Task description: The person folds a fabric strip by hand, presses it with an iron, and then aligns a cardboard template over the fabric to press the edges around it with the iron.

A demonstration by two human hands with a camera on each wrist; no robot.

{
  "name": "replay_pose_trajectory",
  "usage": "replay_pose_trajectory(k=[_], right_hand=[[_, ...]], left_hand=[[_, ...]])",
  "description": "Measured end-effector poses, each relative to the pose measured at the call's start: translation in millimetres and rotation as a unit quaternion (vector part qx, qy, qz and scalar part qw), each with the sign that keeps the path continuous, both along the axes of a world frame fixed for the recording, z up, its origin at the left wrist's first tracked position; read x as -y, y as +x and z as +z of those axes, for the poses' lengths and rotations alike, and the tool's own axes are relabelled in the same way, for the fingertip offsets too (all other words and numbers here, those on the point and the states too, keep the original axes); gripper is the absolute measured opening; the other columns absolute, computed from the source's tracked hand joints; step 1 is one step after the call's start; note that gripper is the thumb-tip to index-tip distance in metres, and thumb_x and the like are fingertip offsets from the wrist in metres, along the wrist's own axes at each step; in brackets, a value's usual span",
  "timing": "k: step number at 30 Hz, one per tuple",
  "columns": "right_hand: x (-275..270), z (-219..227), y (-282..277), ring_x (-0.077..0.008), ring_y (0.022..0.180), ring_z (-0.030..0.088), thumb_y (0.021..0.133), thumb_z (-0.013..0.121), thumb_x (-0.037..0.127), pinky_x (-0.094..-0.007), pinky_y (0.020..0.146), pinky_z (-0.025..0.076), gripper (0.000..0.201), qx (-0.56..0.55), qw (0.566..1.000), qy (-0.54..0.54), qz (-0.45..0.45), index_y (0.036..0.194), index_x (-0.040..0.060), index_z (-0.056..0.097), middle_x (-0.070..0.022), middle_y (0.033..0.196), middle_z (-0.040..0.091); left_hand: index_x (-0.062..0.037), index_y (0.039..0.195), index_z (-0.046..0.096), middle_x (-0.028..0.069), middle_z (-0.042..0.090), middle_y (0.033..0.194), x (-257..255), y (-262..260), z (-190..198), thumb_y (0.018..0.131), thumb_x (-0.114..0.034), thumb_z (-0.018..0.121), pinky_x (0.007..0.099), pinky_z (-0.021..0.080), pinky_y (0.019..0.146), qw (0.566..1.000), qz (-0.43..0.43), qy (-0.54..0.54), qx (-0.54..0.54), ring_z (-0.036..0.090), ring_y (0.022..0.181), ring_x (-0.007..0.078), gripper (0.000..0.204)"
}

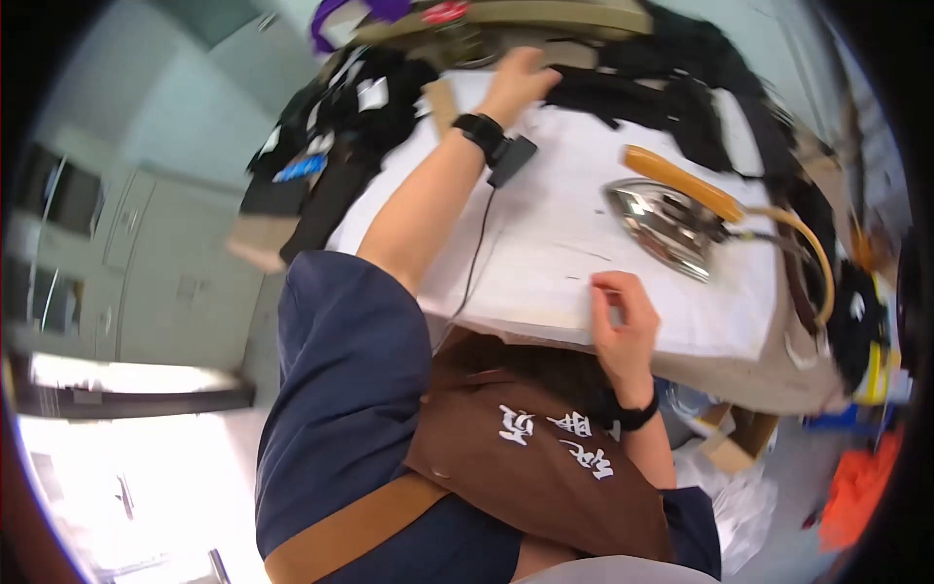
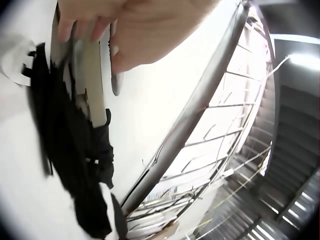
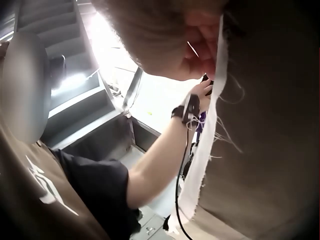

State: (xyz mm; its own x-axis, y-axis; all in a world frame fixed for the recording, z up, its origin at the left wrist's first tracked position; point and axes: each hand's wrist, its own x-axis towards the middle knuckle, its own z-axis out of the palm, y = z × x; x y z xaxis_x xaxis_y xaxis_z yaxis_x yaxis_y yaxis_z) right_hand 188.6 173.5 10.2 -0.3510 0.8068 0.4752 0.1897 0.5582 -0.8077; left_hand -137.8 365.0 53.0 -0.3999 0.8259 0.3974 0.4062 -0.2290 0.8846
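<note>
In the head view my left hand (image 1: 520, 83) is stretched to the far side of the white ironing surface (image 1: 545, 224), beside black cloth (image 1: 613, 94). Loosely bent fingers of the left hand (image 2: 130, 30) show above black pieces (image 2: 75, 150) in the left wrist view; contact is unclear. My right hand (image 1: 626, 326) is over the near edge, its fingers loosely bent, with nothing visible in it. The right wrist view has the right hand (image 3: 175, 45) beside a frayed white cloth edge (image 3: 202, 160). A metal iron (image 1: 666, 219) with a wooden handle lies right of centre.
Black garments (image 1: 375, 117) are heaped at the left, with more dark cloth (image 1: 696, 44) at the far right. A red-lidded jar (image 1: 457, 34) stands at the back. The iron's hose (image 1: 822, 258) curves along the right; a cardboard box (image 1: 744, 438) sits below.
</note>
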Motion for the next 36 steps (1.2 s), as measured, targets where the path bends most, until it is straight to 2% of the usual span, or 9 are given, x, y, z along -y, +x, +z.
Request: replay_pose_trajectory(k=[4, 6, 8, 13, 20, 26, 33, 35, 36], right_hand=[[-2.3, 3.2, 2.3, -0.0222, 0.089, 0.072, 0.097, 0.067, -0.007, -0.0315, 0.082, 0.059, 0.016, 0.009, 0.999, -0.027, 0.041, 0.111, -0.0023, 0.071, -0.0139, 0.103, 0.072], [-1.2, 3.4, 5.1, -0.0209, 0.091, 0.071, 0.097, 0.066, -0.007, -0.0308, 0.084, 0.058, 0.015, 0.012, 0.998, -0.039, 0.056, 0.111, -0.0026, 0.071, -0.0123, 0.103, 0.072], [-2.0, 0.1, 6.0, -0.0192, 0.094, 0.07, 0.098, 0.066, -0.007, -0.0301, 0.087, 0.057, 0.014, -0.003, 0.996, -0.07, 0.048, 0.111, -0.0022, 0.071, -0.0104, 0.104, 0.072], [-1.1, 5.7, 4.5, -0.0157, 0.095, 0.068, 0.101, 0.066, -0.002, -0.0279, 0.088, 0.054, 0.011, 0.022, 0.992, -0.11, 0.056, 0.11, -0.0021, 0.071, -0.0081, 0.105, 0.072], [11.0, 53.0, -30.4, -0.0181, 0.098, 0.07, 0.098, 0.067, -0.002, -0.0295, 0.084, 0.055, 0.016, 0.126, 0.971, -0.09, 0.18, 0.114, -0.0012, 0.071, -0.009, 0.108, 0.074], [38.1, 64.6, -228.1, -0.0373, 0.12, 0.069, 0.098, 0.064, 0.001, -0.0427, 0.102, 0.056, 0.026, 0.03, 0.867, 0.111, 0.485, 0.124, 0.001, 0.069, -0.0176, 0.131, 0.071], [-1.0, -2.4, -372.5, -0.0365, 0.103, 0.069, 0.096, 0.067, 0.009, -0.043, 0.091, 0.056, 0.015, 0.139, 0.893, 0.212, 0.371, 0.108, 0.002, 0.074, -0.015, 0.108, 0.071], [-5.9, 5.3, -371.5, -0.0341, 0.106, 0.071, 0.098, 0.068, 0.008, -0.0404, 0.091, 0.058, 0.018, 0.173, 0.891, 0.143, 0.396, 0.113, 0.0027, 0.076, -0.0129, 0.115, 0.074], [-7.7, 6.9, -371.4, -0.0341, 0.106, 0.071, 0.098, 0.068, 0.008, -0.0404, 0.091, 0.058, 0.018, 0.169, 0.891, 0.145, 0.396, 0.113, 0.0027, 0.076, -0.0129, 0.115, 0.074]], left_hand=[[-0.0074, 0.122, 0.077, 0.02, 0.073, 0.12, 143.5, -23.7, 32.1, 0.089, -0.03, 0.083, 0.0404, 0.057, 0.094, 0.947, -0.073, -0.274, -0.151, 0.071, 0.109, 0.0312, 0.041], [-0.0083, 0.121, 0.077, 0.018, 0.073, 0.118, 209.4, -62.5, 2.6, 0.087, -0.032, 0.084, 0.0427, 0.057, 0.093, 0.945, 0.082, -0.087, -0.305, 0.07, 0.107, 0.035, 0.041], [-0.0084, 0.13, 0.074, 0.0142, 0.072, 0.128, 280.0, -103.9, -3.5, 0.089, -0.028, 0.084, 0.0378, 0.057, 0.097, 0.856, 0.215, -0.174, -0.436, 0.069, 0.119, 0.0312, 0.047], [-0.0052, 0.106, 0.081, 0.012, 0.076, 0.112, 365.0, -153.4, -30.3, 0.086, -0.023, 0.086, 0.0406, 0.06, 0.088, 0.933, 0.273, -0.162, -0.168, 0.076, 0.1, 0.0323, 0.028], [-0.0047, 0.101, 0.081, 0.0094, 0.08, 0.095, 352.3, -163.0, -9.6, 0.093, -0.027, 0.079, 0.0372, 0.059, 0.082, 0.885, 0.29, -0.28, -0.232, 0.078, 0.092, 0.0234, 0.024], [-0.0067, 0.111, 0.079, 0.016, 0.08, 0.099, 354.8, -194.0, -27.4, 0.099, -0.029, 0.072, 0.0401, 0.058, 0.084, 0.922, 0.241, -0.224, -0.202, 0.077, 0.094, 0.0332, 0.026], [0.0013, 0.116, 0.076, 0.0223, 0.077, 0.116, 381.1, -268.2, -63.0, 0.106, -0.028, 0.06, 0.0432, 0.057, 0.093, 0.907, 0.366, -0.053, -0.203, 0.075, 0.109, 0.0365, 0.035], [0.0043, 0.116, 0.074, 0.0168, 0.078, 0.109, 418.8, -304.3, -43.1, 0.11, -0.024, 0.053, 0.0414, 0.059, 0.092, 0.896, 0.316, 0.069, 0.303, 0.075, 0.104, 0.0293, 0.036], [0.0042, 0.126, 0.07, 0.0152, 0.078, 0.112, 425.1, -284.5, -18.6, 0.111, -0.024, 0.053, 0.0432, 0.061, 0.094, 0.875, 0.328, 0.125, 0.334, 0.075, 0.104, 0.029, 0.036]])
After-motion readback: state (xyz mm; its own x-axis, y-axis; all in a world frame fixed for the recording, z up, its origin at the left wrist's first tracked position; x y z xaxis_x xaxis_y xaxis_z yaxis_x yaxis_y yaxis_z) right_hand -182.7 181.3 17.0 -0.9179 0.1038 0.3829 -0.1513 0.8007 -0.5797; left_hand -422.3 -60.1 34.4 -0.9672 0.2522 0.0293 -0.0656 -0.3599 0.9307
